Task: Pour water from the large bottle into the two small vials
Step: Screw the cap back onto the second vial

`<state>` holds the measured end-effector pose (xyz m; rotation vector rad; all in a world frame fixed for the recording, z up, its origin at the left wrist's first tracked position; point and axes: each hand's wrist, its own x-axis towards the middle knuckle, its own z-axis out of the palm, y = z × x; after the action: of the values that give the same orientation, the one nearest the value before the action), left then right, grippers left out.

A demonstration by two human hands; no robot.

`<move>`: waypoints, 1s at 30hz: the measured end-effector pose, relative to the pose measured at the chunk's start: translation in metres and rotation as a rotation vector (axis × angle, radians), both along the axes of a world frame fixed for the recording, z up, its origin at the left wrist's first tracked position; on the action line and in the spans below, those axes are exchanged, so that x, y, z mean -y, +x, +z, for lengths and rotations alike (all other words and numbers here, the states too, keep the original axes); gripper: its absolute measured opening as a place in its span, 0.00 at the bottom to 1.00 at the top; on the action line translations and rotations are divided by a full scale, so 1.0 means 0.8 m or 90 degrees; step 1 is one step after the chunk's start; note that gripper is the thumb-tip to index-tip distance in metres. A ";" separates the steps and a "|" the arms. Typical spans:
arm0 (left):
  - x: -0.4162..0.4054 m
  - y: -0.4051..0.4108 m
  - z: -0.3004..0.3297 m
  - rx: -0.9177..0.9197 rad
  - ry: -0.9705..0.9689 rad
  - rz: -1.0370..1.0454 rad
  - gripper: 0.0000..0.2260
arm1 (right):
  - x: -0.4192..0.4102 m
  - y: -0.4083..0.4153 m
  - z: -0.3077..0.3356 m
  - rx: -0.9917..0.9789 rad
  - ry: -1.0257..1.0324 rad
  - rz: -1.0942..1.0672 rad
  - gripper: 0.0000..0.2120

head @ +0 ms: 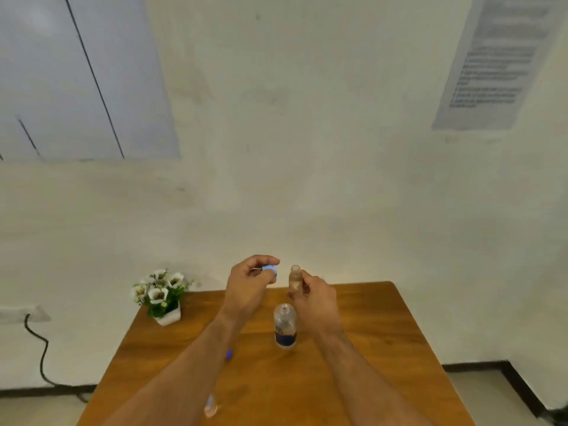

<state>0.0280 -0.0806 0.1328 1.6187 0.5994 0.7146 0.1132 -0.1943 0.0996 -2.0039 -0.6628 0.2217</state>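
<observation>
My right hand (313, 298) holds a small clear vial (295, 278) upright above the far part of the wooden table (384, 348); its mouth is uncovered. My left hand (249, 281), just left of it, pinches a small blue cap (271, 269). The large clear bottle (285, 325) with a blue label stands uncapped on the table below both hands. A second small vial (211, 405) with a blue cap stands near the front, partly hidden by my left forearm. A blue object (228, 354), maybe the bottle cap, peeks out beside that forearm.
A small white pot of white flowers (159, 295) stands on the table's far left corner. The wall is right behind the table. A black cable (40, 355) hangs from a wall socket at the left.
</observation>
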 end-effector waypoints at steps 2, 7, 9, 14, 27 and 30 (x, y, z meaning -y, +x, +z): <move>-0.007 -0.001 0.045 0.058 -0.001 0.007 0.07 | -0.010 0.001 0.037 0.022 0.034 0.006 0.09; -0.019 -0.009 0.145 0.160 0.043 0.013 0.06 | -0.027 0.005 0.131 0.141 0.090 0.003 0.11; -0.021 -0.011 0.180 0.197 0.063 0.027 0.06 | -0.031 0.006 0.169 0.166 0.116 -0.003 0.10; -0.021 -0.019 0.260 0.271 0.124 0.056 0.08 | -0.040 -0.001 0.247 0.186 0.205 -0.017 0.09; -0.017 -0.014 0.364 0.256 0.292 0.037 0.10 | -0.047 -0.020 0.326 0.216 0.318 -0.002 0.14; -0.015 -0.013 0.364 0.241 0.311 0.036 0.09 | -0.045 -0.023 0.331 0.220 0.333 0.001 0.12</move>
<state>0.0176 -0.0687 0.4236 1.8434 0.1999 1.2463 0.0948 -0.1586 0.3644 -1.5438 -0.8400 -0.2817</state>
